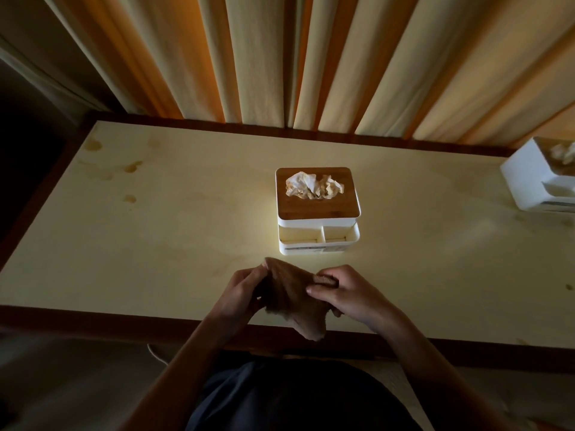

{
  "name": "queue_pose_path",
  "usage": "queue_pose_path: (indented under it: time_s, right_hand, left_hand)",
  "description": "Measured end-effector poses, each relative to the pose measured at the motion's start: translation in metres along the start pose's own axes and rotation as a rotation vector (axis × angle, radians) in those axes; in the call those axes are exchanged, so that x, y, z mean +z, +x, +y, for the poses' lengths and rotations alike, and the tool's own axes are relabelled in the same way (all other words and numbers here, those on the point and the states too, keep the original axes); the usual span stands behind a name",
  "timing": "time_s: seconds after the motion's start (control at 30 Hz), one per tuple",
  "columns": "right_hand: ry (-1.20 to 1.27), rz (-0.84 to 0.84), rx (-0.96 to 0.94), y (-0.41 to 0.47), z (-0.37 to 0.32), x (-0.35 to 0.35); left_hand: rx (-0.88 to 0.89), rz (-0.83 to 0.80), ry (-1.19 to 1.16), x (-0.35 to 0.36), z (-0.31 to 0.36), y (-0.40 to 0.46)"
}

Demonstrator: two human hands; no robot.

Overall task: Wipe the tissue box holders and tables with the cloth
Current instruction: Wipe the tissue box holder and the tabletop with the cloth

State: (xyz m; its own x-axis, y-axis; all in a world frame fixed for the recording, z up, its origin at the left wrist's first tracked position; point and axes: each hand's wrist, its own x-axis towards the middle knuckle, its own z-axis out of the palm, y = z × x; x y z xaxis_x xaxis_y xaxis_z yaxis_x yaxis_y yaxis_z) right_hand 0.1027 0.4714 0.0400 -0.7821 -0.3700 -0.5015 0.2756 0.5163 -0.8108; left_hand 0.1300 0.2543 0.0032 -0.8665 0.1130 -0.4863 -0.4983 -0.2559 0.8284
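Observation:
A brown cloth (292, 301) hangs between both hands above the table's near edge. My left hand (241, 293) grips its left side and my right hand (340, 292) pinches its right corner. Just beyond the hands stands a white tissue box holder (317, 227) with a wooden lid and a crumpled tissue (312, 185) sticking out; small front compartments face me. A second white tissue box holder (529, 181) sits at the far right, cut off by the frame. The pale table (174, 231) carries brown stains near its far left corner.
Beige and orange curtains (311, 57) hang right behind the table's far edge. A dark wooden rim (93, 315) runs round the tabletop. The left side of the room is dark. My dark clothing fills the bottom of the view.

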Motion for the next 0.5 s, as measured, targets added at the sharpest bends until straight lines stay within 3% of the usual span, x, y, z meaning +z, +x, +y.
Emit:
queue_pose_path:
  time_s: [0.2, 0.5]
  right_hand:
    - [0.022, -0.024, -0.088, 0.006, 0.005, -0.004]
    - [-0.007, 0.029, -0.281, 0.007, 0.009, -0.004]
  left_hand:
    - [0.043, 0.01, -0.136, -0.004, 0.006, -0.004]
    - [0.288, -0.018, 0.338, -0.008, 0.012, 0.003]
